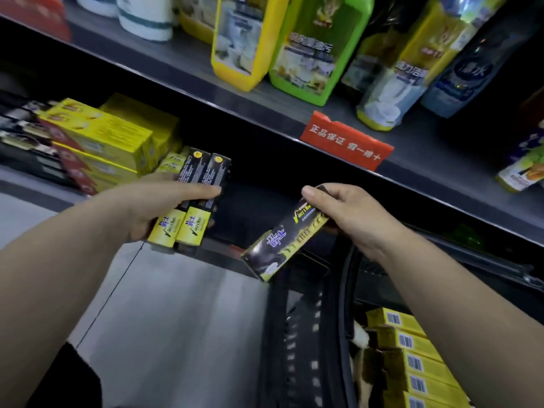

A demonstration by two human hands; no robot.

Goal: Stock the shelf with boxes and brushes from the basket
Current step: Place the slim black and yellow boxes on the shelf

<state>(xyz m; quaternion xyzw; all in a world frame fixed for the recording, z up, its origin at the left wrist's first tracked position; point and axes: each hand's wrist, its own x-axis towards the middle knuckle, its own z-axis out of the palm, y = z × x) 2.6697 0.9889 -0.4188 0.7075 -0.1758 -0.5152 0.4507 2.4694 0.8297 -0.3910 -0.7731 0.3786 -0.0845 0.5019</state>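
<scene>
Much of what I see is smeared by motion: the stacked yellow cartons up and to the left of the red shelf tag blur together at their far left end, and I cannot read their print. The bottles on the shelf board above the tag are cut off at the top of the frame, and the space under that board is too dark to see into. Down and to the right of the tag, the black basket is partly covered by my right forearm, so I see only its slotted wall and rim and a row of yellow boxes with barcodes inside it; something pale beside them I cannot make out. My left hand, below and left of the tag, is wrapped around two black-and-yellow boxes held side by side, thumb laid across their fronts, their far ends reaching toward the lower shelf by the cartons. My right hand, straight below the tag, pinches the upper end of a third black-and-yellow box between thumb and fingers; the box tilts down toward the left, above the basket's rim. The two hands are apart, with a dark gap between them.
</scene>
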